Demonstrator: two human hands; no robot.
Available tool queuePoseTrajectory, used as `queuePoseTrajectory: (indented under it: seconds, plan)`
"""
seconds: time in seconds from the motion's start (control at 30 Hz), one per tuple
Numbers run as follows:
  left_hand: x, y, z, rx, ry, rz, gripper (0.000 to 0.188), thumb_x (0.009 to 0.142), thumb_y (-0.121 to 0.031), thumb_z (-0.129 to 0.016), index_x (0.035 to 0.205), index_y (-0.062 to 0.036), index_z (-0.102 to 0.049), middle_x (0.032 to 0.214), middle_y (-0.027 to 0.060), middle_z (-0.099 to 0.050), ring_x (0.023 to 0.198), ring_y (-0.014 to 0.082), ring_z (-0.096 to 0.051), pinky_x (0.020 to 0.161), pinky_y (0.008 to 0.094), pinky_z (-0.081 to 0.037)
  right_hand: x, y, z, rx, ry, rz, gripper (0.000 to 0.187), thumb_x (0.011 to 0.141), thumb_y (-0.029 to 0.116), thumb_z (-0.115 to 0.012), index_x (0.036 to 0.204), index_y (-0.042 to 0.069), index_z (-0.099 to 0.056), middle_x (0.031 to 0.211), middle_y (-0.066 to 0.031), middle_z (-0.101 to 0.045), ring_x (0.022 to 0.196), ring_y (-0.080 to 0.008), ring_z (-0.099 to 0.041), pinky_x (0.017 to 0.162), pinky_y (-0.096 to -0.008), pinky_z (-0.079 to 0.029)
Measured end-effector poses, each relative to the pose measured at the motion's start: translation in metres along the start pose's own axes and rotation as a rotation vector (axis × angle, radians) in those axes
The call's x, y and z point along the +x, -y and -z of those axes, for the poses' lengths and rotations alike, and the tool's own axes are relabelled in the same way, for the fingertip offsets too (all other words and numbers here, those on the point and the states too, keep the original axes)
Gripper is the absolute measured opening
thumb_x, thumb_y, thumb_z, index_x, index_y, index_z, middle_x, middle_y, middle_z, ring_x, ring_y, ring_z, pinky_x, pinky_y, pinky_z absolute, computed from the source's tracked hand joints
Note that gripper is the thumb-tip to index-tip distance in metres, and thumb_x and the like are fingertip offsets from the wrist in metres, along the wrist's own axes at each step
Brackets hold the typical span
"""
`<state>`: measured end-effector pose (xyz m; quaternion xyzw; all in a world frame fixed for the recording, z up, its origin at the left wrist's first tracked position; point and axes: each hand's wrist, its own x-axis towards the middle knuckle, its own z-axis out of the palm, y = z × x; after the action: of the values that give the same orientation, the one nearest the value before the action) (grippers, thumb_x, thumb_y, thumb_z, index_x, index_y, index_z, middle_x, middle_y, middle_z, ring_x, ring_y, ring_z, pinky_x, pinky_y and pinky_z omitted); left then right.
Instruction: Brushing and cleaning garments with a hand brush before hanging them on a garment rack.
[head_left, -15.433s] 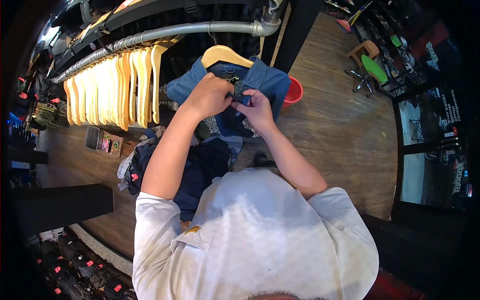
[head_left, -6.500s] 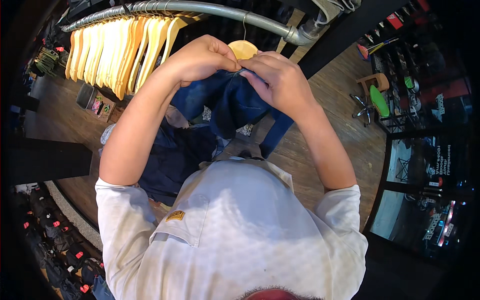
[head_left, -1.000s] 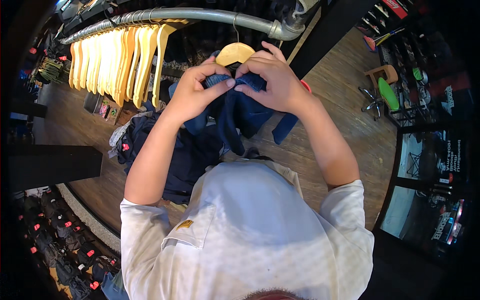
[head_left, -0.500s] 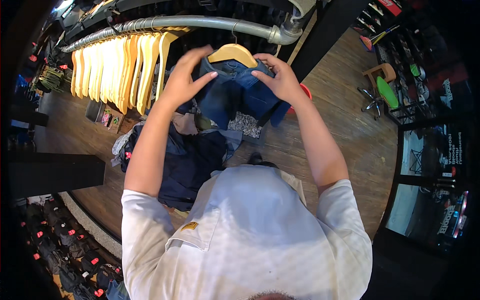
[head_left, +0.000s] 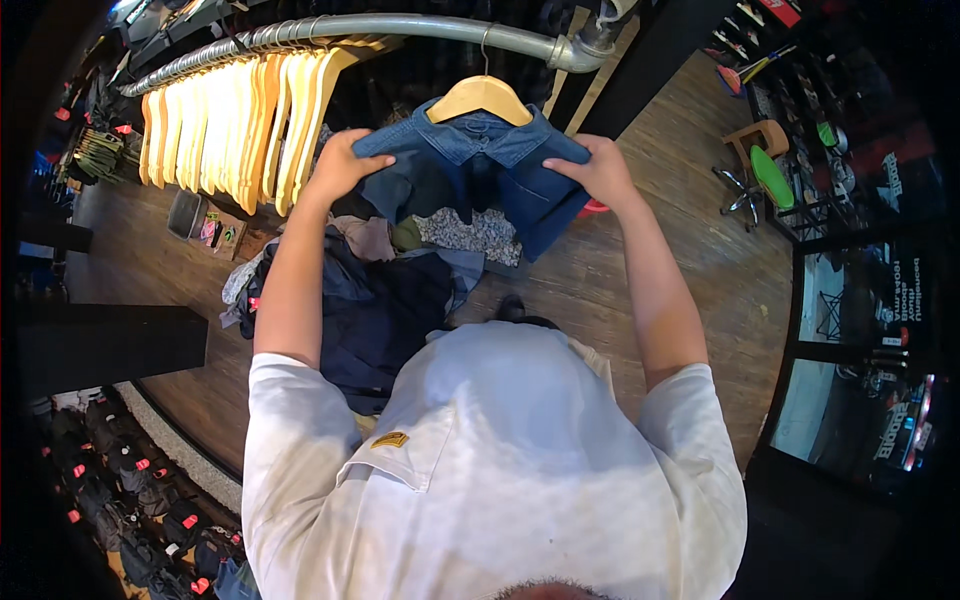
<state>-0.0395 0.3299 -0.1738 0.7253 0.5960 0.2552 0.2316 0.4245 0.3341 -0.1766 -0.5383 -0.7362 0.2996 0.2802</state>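
A blue denim shirt (head_left: pixel 540 190) hangs on a wooden hanger (head_left: pixel 480 99), whose hook sits over a grey metal pipe rail (head_left: pixel 400 27). My left hand (head_left: pixel 343 170) pinches the shirt's left shoulder, thumb in front. On the opposite shoulder, my right hand (head_left: pixel 602 172) has the cloth between thumb and fingers. Both arms reach forward, with the collar between the hands. Below the shirt, a heap of dark clothes (head_left: pixel 375 310) lies in front of me, with a grey patterned garment (head_left: pixel 470 235) in it.
Several bare wooden hangers (head_left: pixel 225 130) hang close together on the rail's left part. A black post (head_left: pixel 665 65) rises just right of the rail's end. Dark backpacks (head_left: pixel 150 500) stand at lower left. A green swivel chair (head_left: pixel 770 178) is at far right on the wood floor.
My hands have moved apart from beside the collar out to the shirt's shoulders. The shoulders are now spread wide, and the collar and front show more fully.
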Motion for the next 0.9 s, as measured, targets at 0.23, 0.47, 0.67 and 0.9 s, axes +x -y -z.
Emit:
queuePoseTrajectory:
  seconds: [0.23, 0.47, 0.67, 0.9]
  plan:
    - [-0.096, 0.117, -0.104, -0.632, -0.304, 0.301, 0.043, 0.09, 0.002, -0.082, 0.132, 0.0013, -0.075, 0.118, 0.0079, -0.081, 0.108, 0.0187, -0.076, 0.099, 0.0345, -0.058, -0.055, -0.07, -0.053, 0.563, -0.188, -0.154, 0.037, 0.093, 0.016, -0.094, 0.122, 0.0, -0.078, 0.106, -0.0044, -0.083, 0.095, -0.0146, -0.075, 0.091, -0.0344, -0.061]
    - [-0.206, 0.221, -0.095, -0.546, -0.386, 0.42, 0.027, 0.092, 0.002, -0.083, 0.118, 0.0006, -0.077, 0.103, 0.0044, -0.08, 0.091, 0.0143, -0.073, 0.085, 0.0311, -0.057, -0.113, -0.129, -0.06, -0.043, -0.093, -0.459, 0.036, 0.089, 0.013, -0.081, 0.12, -0.003, -0.077, 0.1, -0.0203, -0.082, 0.095, -0.0289, -0.08, 0.087, -0.0427, -0.061]
    - [-0.285, 0.284, -0.062, -0.446, -0.351, 0.452, 0.018, 0.093, 0.004, -0.084, 0.088, -0.0075, -0.071, 0.08, -0.0084, -0.063, 0.074, 0.0046, -0.055, 0.07, 0.024, -0.043, -0.168, -0.187, -0.032, -0.262, -0.181, -0.511, 0.03, 0.084, 0.008, -0.065, 0.107, -0.005, -0.078, 0.1, -0.0318, -0.079, 0.101, -0.0429, -0.081, 0.085, -0.0514, -0.06]
    - [-0.336, 0.268, -0.085, -0.099, -0.33, 0.533, 0.023, 0.086, 0.013, -0.066, 0.099, -0.0031, -0.076, 0.079, 0.0011, -0.068, 0.077, 0.0143, -0.064, 0.077, 0.032, -0.053, -0.28, -0.271, -0.047, -0.295, -0.313, -0.716, 0.036, 0.087, 0.008, -0.062, 0.116, -0.007, -0.076, 0.108, -0.0347, -0.079, 0.107, -0.05, -0.078, 0.089, -0.055, -0.061]
